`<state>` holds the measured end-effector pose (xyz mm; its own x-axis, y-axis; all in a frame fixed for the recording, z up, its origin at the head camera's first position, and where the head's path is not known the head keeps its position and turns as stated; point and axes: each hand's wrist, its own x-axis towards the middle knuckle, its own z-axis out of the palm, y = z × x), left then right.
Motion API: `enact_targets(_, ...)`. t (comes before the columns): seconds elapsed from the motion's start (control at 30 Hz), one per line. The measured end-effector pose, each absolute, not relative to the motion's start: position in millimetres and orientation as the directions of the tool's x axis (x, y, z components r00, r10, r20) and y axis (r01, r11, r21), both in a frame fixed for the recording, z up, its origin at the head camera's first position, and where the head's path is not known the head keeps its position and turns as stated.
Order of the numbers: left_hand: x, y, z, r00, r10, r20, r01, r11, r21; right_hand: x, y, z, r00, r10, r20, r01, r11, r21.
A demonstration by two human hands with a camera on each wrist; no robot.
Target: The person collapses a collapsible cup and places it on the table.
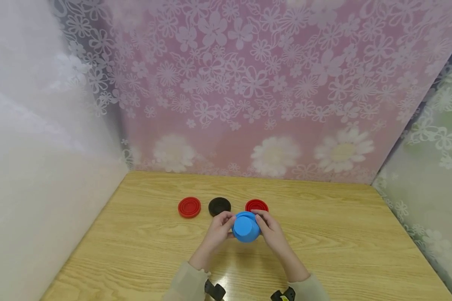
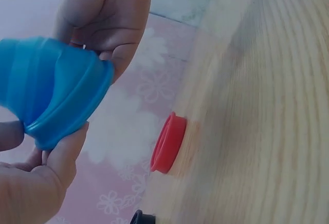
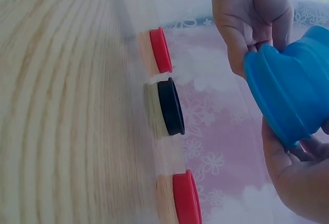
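Observation:
Both hands hold a blue collapsible silicone cup (image 1: pixel 245 226) above the table, its small base facing the head camera and its wide rim facing away. It is partly unfolded, with ridged walls, and in the left wrist view one side of the blue cup (image 2: pixel 51 88) is dented inward. My left hand (image 1: pixel 218 230) pinches the rim on the left, thumb on the outer wall. Opposite it, my right hand (image 1: pixel 273 234) pinches the right side of the rim. Both sets of fingertips are partly hidden by the cup.
Beyond the hands, a red folded cup (image 1: pixel 189 207), a black folded cup (image 1: pixel 219 206) and another red folded cup (image 1: pixel 257 205) lie flat in a row on the wooden table (image 1: pixel 147 251). Flowered pink sheeting (image 1: pixel 226 104) rises at the table's back edge, with pale walls at both sides.

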<state>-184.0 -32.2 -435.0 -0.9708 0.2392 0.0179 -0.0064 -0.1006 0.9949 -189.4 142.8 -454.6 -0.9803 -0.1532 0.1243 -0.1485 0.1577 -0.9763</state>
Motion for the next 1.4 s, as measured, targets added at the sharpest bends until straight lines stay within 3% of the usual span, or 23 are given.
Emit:
enact_targets(0.23, -193, -30, -458, -0.981, 0.196, 0.003, -0.064, -0.336, 0.940, -187, 138, -455, -0.987, -0.133, 0.090, -0.095, 0.026, -0.995)
enact_targets(0.4, -195, -30, -462, -0.982, 0.189, 0.000, -0.077, -0.402, 0.912, -187, 137, -456, -0.986, -0.136, 0.095, -0.094, -0.016, -0.995)
enact_targets(0.57, -196, -32, -460, -0.972, 0.237, 0.000, -0.091, -0.375, 0.922, -190, 140, -457, -0.990, -0.120, 0.076, -0.076, -0.009, -0.997)
enact_targets(0.8, -196, -33, -461, -0.949, 0.314, -0.011, -0.086, -0.224, 0.971, -193, 141, -457, -0.990, -0.125, 0.060, -0.062, 0.011, -0.998)
enact_targets(1.07, -193, -32, -457, -0.940, 0.341, -0.009, -0.055, -0.127, 0.990, -192, 140, -454, -0.992, -0.119, 0.052, -0.064, 0.101, -0.993)
enact_targets(1.4, -189, -29, -452, -0.959, 0.280, -0.037, -0.114, -0.266, 0.957, -191, 137, -453, -0.988, -0.147, 0.054, -0.057, 0.011, -0.998)
